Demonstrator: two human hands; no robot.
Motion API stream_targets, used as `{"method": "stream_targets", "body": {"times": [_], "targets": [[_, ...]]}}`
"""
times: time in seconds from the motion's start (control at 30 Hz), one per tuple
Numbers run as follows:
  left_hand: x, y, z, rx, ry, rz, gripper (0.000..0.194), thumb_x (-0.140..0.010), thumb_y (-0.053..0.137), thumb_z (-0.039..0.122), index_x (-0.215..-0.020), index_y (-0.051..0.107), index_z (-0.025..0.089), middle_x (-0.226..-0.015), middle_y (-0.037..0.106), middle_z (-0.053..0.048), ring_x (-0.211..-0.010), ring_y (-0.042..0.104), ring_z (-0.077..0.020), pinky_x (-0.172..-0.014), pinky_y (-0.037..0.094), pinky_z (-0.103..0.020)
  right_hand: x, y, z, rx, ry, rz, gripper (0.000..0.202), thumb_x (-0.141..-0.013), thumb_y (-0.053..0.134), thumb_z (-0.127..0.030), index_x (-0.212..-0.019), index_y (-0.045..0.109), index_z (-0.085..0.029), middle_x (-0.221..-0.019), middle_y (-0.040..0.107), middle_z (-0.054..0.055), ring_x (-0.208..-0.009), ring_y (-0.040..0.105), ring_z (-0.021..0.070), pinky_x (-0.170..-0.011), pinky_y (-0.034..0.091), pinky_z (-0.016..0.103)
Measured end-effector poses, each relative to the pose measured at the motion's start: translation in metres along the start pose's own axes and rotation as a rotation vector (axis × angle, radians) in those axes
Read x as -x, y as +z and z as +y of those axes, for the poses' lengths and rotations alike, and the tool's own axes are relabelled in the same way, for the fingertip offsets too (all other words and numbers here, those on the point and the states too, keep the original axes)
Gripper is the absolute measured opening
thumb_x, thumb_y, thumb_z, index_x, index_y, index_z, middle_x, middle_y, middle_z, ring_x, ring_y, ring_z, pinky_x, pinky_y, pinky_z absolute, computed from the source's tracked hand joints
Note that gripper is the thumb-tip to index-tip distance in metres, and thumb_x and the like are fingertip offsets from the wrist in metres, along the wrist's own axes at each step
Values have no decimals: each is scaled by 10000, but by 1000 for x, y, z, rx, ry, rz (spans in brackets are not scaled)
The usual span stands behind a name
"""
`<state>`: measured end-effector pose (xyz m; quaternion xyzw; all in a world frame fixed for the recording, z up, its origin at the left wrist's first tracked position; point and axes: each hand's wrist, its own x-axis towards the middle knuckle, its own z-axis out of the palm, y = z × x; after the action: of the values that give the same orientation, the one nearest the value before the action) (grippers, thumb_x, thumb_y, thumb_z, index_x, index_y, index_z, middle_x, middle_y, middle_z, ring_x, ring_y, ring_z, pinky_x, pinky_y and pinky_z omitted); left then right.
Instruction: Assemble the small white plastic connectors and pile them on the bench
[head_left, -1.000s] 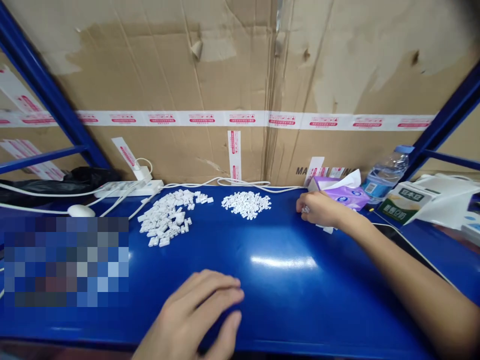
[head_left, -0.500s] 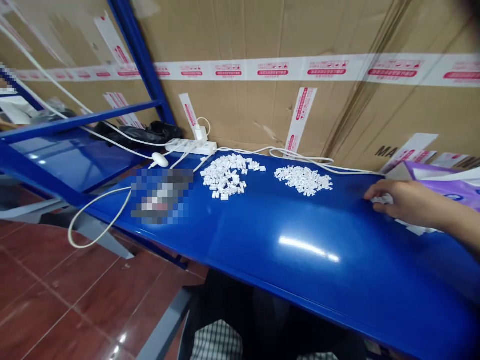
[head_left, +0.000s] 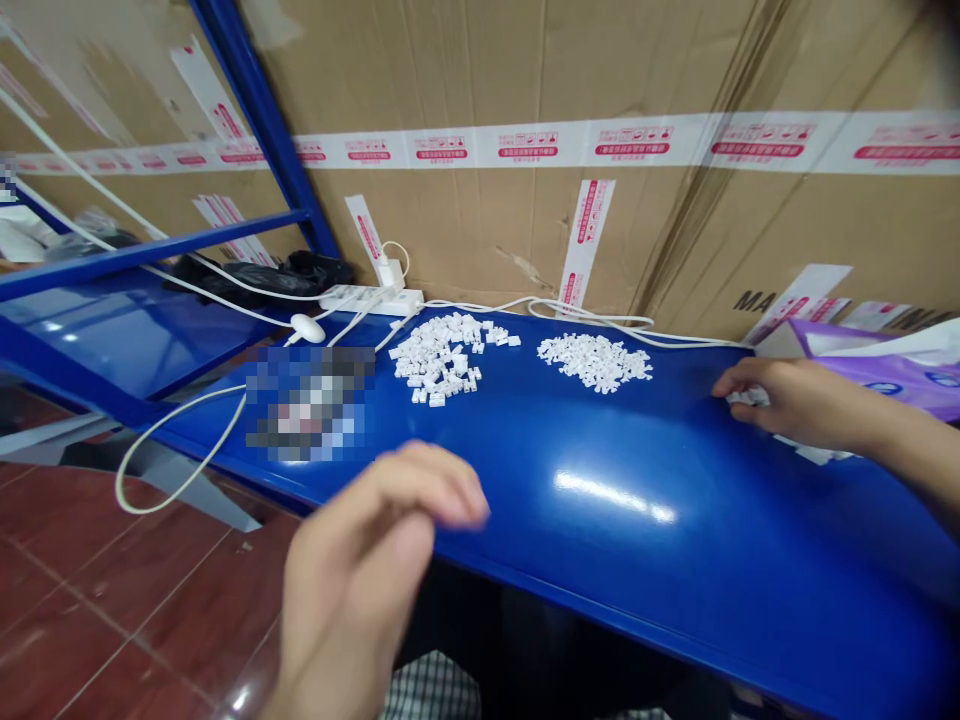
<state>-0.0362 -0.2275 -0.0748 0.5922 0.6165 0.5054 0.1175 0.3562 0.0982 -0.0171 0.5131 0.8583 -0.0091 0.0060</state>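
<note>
My left hand hangs in the air over the front edge of the blue table, slightly blurred. Its fingers are bent and the thumb stands apart, with nothing seen between them. At the right end of the table my right hand rests low, fingers curled around small white plastic pieces; part of what it grips is hidden. More flat white pieces lie beneath that hand. A pile of blocky white plastic pieces is left of centre, and a pile of smaller white pieces lies right of it.
A white power strip with cables stands at the back beside a black plastic bag. Cardboard boxes form the rear wall. A purple tissue pack lies behind my right hand. A blurred-out object sits at left.
My left hand has come into view from below. My right hand stays at the same spot on the table; the whole view has shifted slightly.
</note>
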Motion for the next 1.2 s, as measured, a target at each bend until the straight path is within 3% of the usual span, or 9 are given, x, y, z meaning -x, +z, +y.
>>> {"method": "stream_targets", "body": {"times": [0.07, 0.17, 0.33, 0.47, 0.67, 0.87, 1.07, 1.2], "targets": [[-57, 6, 8, -83, -54, 92, 194, -956, 553, 344, -1028, 681, 217, -1051, 730, -63, -1024, 679, -268, -897, 576, -417, 0, 0, 0, -6, -19, -5, 240, -786, 622, -189, -996, 731, -226, -1070, 761, 96, -953, 708, 275, -864, 511, 369], [-118, 6, 5, -298, -4, 77, 166, -901, 584, 312, -986, 673, 200, -1039, 715, -54, -905, 690, -232, -852, 572, -362, 0, 1, 1, -13, -47, -12, 256, -786, 609, -179, -1012, 725, -215, -1082, 756, 102, -965, 700, 273, -877, 504, 367], [-153, 7, -14, -615, 148, -145, 308, -909, 496, 247, -1135, 690, 167, -1221, 675, -113, -1138, 631, -304, -1023, 492, -456, -1, 3, 3, -23, -73, 7, 244, -786, 594, -183, -991, 724, -209, -1093, 753, 118, -1005, 689, 288, -900, 498, 375], [-168, 11, -18, -659, 157, -270, 313, -928, 480, 238, -1093, 728, 139, -1155, 711, -134, -1095, 657, -314, -1018, 495, -474, 1, 1, 1, -20, -85, 11, 247, -800, 582, -197, -1005, 721, -212, -1102, 750, 120, -1012, 689, 291, -904, 501, 383], [-165, 12, -14, -701, 245, -201, 283, -951, 499, 262, -1023, 757, 170, -1108, 710, -111, -1061, 651, -296, -978, 511, -435, 1, -1, -1, 21, -90, -25, 265, -831, 569, -239, -1051, 713, -208, -1137, 745, 113, -1043, 688, 290, -928, 505, 381], [-159, 12, -14, -780, 205, -317, 314, -942, 479, 228, -1021, 774, 155, -1019, 739, -111, -978, 684, -287, -910, 529, -418, 0, 3, 2, 26, -113, -2, 283, -828, 546, -298, -1049, 705, -221, -1113, 747, 99, -1030, 696, 294, -925, 521, 395], [-158, 10, -13, -809, 170, -295, 336, -957, 479, 273, -1039, 780, 149, -1043, 736, -112, -980, 686, -292, -900, 531, -423, -1, 7, 6, 31, -145, 7, 285, -856, 518, -326, -1053, 693, -218, -1113, 734, 104, -1045, 677, 299, -938, 515, 415], [-148, 9, -11, -920, 140, -238, 312, -967, 507, 326, -1074, 769, 196, -1127, 724, -103, -1078, 649, -326, -935, 500, -517, -1, 6, 3, 54, -131, 8, 266, -871, 525, -336, -1053, 687, -228, -1106, 736, 95, -1041, 675, 290, -928, 510, 404]]}}
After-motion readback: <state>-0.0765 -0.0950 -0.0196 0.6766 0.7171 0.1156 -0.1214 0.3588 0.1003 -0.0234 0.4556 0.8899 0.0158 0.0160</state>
